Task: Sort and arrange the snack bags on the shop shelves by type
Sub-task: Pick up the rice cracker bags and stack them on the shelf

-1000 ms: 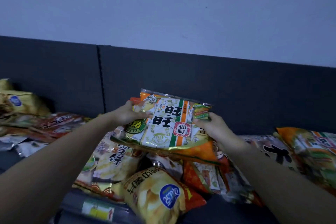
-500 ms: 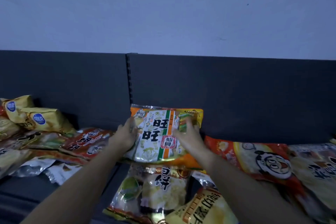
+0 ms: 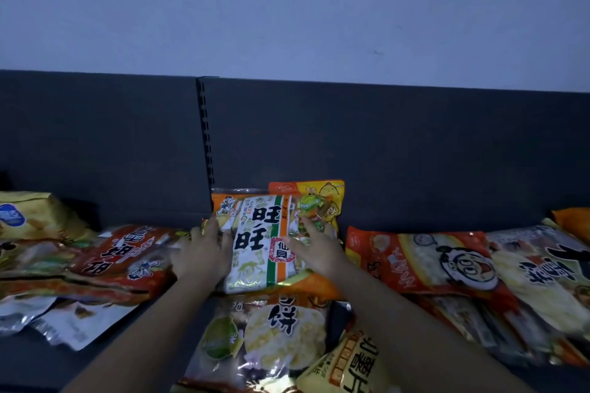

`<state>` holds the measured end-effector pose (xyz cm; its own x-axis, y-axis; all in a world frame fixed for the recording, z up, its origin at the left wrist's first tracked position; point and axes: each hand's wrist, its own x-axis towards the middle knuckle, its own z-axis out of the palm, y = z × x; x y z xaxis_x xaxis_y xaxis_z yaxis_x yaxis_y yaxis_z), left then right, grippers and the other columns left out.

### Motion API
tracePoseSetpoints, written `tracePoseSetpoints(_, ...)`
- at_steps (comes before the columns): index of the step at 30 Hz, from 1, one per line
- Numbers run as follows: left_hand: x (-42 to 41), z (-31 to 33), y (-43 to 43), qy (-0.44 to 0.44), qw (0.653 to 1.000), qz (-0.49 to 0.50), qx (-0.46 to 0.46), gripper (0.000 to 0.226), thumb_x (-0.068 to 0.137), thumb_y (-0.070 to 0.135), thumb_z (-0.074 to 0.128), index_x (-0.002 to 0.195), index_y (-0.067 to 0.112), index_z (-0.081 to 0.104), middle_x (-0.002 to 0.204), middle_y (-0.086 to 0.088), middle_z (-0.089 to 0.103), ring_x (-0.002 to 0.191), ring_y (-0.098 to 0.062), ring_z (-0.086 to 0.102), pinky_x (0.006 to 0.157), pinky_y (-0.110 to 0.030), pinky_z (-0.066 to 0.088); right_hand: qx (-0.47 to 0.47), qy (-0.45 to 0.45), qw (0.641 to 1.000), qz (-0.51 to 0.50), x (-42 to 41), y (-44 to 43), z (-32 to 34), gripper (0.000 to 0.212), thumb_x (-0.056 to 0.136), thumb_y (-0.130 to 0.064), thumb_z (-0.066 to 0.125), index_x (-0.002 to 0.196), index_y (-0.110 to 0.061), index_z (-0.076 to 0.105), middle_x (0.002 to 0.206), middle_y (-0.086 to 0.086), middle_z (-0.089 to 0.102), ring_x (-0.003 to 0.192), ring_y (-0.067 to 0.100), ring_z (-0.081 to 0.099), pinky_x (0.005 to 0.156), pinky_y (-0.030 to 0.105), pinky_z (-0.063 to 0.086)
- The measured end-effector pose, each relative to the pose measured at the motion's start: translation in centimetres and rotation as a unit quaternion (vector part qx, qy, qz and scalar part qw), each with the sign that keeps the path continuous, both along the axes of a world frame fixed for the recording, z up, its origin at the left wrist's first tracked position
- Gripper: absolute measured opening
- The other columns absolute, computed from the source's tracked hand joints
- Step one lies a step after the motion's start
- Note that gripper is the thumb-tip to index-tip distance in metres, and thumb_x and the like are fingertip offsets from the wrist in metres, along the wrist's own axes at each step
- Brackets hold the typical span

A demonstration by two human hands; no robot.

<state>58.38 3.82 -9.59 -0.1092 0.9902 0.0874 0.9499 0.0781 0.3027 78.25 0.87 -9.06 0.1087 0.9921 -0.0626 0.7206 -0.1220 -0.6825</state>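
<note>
An orange, white and green rice-cracker bag (image 3: 261,239) leans against the dark back panel (image 3: 399,153) at the shelf's middle, in front of a like orange bag (image 3: 322,191). My left hand (image 3: 201,252) lies flat on its left edge, and my right hand (image 3: 314,249) rests with straight fingers on its right side. Neither hand curls round the bag. Below it lies a rice-cake bag (image 3: 271,338).
Red snack bags (image 3: 124,258) and yellow chip bags (image 3: 28,217) pile up on the left. An orange bag with a cartoon face (image 3: 440,262) and others lie on the right. A yellow chip bag (image 3: 354,364) sits at the front. A slotted upright (image 3: 206,134) splits the panel.
Both hands carried the rice-cracker bag back from above the pile and set it against the back panel. Their grip on its sides has loosened into flat contact.
</note>
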Motion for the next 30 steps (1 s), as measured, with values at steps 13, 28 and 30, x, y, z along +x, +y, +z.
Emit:
tracePoseSetpoints(13, 14.9, 4.7, -5.8, 0.015, 0.951, -0.284, 0.120, 0.098, 0.063, 0.066, -0.004, 0.140, 0.019, 0.033, 0.142, -0.002, 0.040, 0.133, -0.022, 0.032, 0.108, -0.038, 0.021, 0.098, -0.014, 0.989, -0.111, 11.7, -7.7, 3.5, 0.026, 0.089, -0.026, 0.057, 0.112, -0.014, 0.061, 0.111, 0.003, 0.047, 0.102, 0.018, 0.051, 0.080, 0.023, 0.036)
tracePoseSetpoints(28, 41.4, 3.2, -10.9, 0.016, 0.842, -0.538, 0.039, 0.056, 0.093, 0.048, 0.047, 0.140, 0.020, 0.036, 0.138, -0.004, 0.044, 0.129, -0.024, 0.040, 0.105, -0.037, 0.032, 0.087, 0.048, 0.912, -0.399, 37.9, -24.3, 2.4, 0.008, 0.088, -0.012, 0.055, 0.081, -0.009, 0.057, 0.077, 0.007, 0.057, 0.069, 0.021, 0.053, 0.060, 0.029, 0.039)
tracePoseSetpoints(30, 44.6, 3.0, -11.2, 0.013, 0.836, -0.547, 0.038, 0.060, 0.093, 0.049, 0.046, 0.143, 0.018, 0.033, 0.141, -0.004, 0.043, 0.130, -0.024, 0.039, 0.105, -0.037, 0.032, 0.096, 0.052, 0.895, -0.432, 41.1, -25.1, 2.6, 0.012, 0.091, -0.015, 0.052, 0.084, -0.006, 0.056, 0.081, 0.011, 0.059, 0.073, 0.023, 0.052, 0.057, 0.030, 0.034)
